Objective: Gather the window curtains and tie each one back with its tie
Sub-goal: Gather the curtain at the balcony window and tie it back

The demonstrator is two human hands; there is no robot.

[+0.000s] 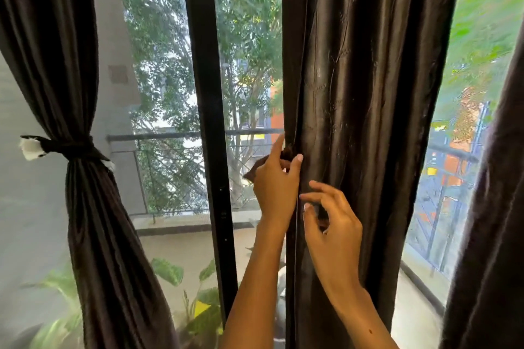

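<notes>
A dark brown middle curtain [363, 93] hangs straight down in front of the window. My left hand [276, 183] grips its left edge, with a dark strip of cloth, seemingly the tie [256, 167], sticking out behind the fingers. Just below and to the right, my right hand [331, 224] pinches a fold of the same curtain between thumb and fingers. At the far left, another dark curtain [82, 207] is gathered and bound at mid height by a knotted dark tie [71, 147] with white ends.
A black window frame post [211, 122] stands between the two curtains. A third dark curtain [493, 207] hangs at the right edge. Outside are a balcony railing [170, 136], trees and leafy potted plants [181, 292] low down.
</notes>
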